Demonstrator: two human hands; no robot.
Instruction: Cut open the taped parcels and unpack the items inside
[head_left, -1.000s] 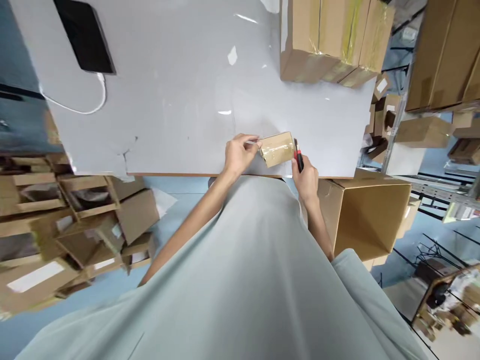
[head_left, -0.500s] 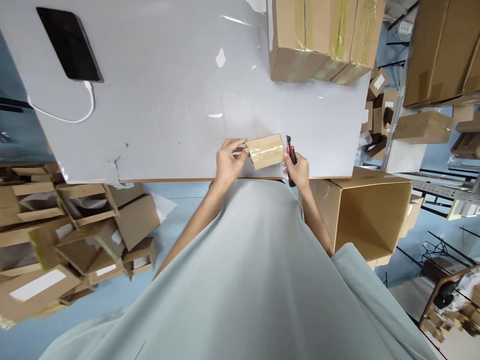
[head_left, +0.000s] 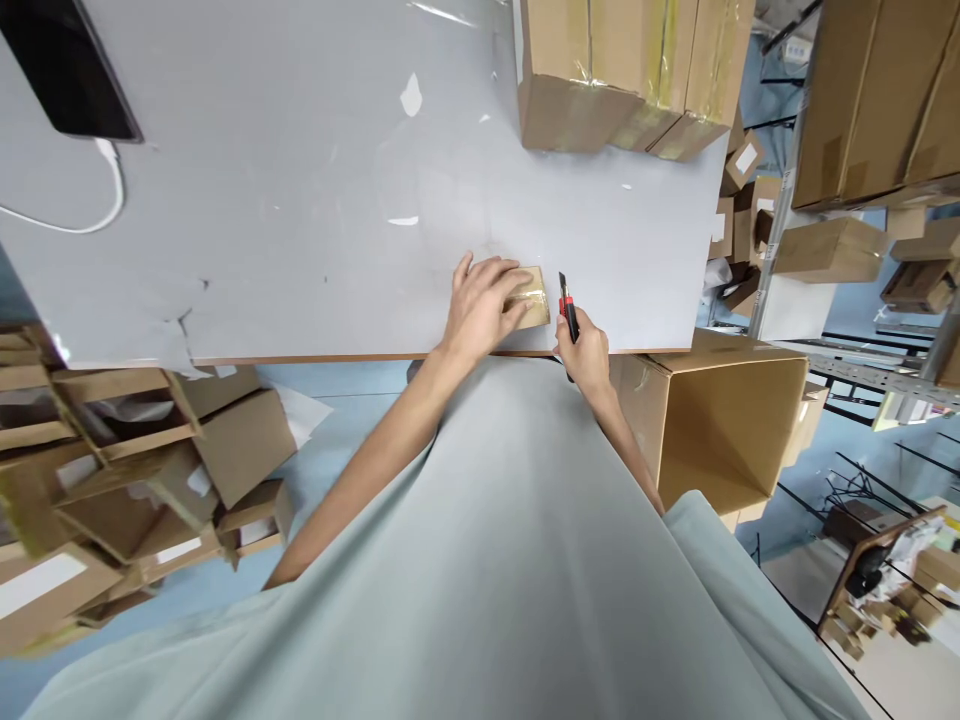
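Small taped box [head_left: 535, 302] lay near the front edge of the white table [head_left: 300, 210]. Black phone [head_left: 64, 65] far left; left hand [head_left: 484, 300] spread over the box's left part, whether gripping I could not tell; right hand [head_left: 586, 355], just beside the box, grasped a utility knife [head_left: 571, 318], blade pointing away from the body; open carton [head_left: 636, 400] farther right.

Your one camera sits on your head, looking forward and steeply down over your shirt [head_left: 510, 520] onto the table [head_left: 300, 250]. Your left hand [head_left: 481, 308] and right hand [head_left: 586, 355] fall near mid-view, at close range; it spans wide, from the floor boxes [head_left: 247, 445] to the rack [head_left: 874, 368].
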